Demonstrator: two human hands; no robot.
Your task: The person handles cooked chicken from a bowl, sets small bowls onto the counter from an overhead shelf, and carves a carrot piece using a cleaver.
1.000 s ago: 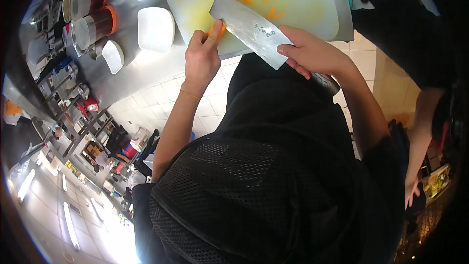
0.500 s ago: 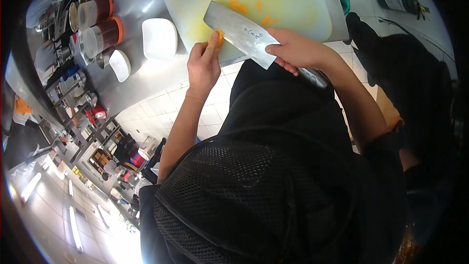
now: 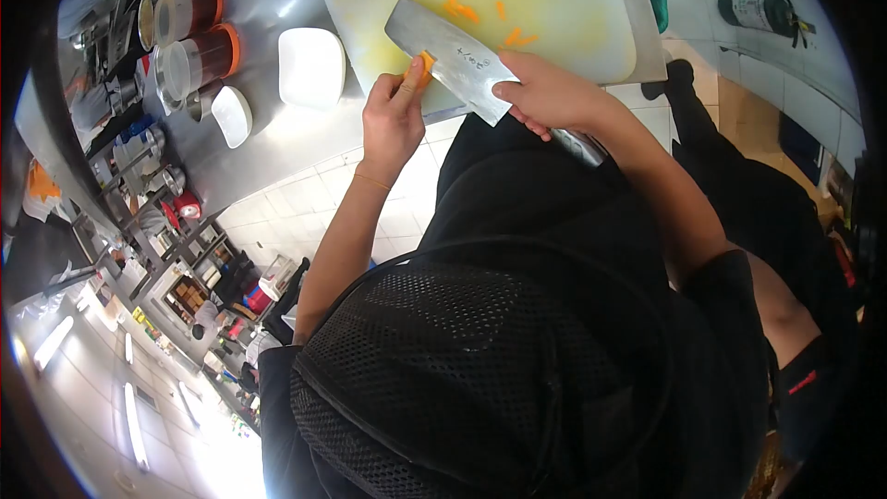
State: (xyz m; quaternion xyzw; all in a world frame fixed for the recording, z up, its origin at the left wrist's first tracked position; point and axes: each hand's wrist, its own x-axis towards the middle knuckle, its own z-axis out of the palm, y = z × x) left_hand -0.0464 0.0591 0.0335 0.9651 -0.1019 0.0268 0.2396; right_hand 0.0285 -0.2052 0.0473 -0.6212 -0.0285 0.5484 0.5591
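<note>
My right hand (image 3: 545, 97) is closed round the cleaver (image 3: 453, 63) where blade meets handle, thumb lying on the flat of the blade. The wide blade slants across the near part of the white cutting board (image 3: 573, 0), its tip pointing up and left. My left hand (image 3: 393, 125) pinches a small orange piece (image 3: 426, 63), which looks like carrot, right at the blade's edge. Beyond the blade, several thin orange strips (image 3: 462, 7) lie on the yellow-stained board. How deep the edge sits in the piece cannot be made out.
Left of the board, a white square dish (image 3: 311, 67) and a smaller white bowl (image 3: 232, 117) stand on the steel counter (image 3: 268, 143). Farther left are containers with orange rims (image 3: 199, 57). A person in black (image 3: 739, 166) is close on my right; a fire extinguisher (image 3: 759, 11) stands beyond.
Both hands, the cleaver and the orange piece keep nearly the same positions against the board. The view has shifted slightly. The person on the right has moved, showing more floor.
</note>
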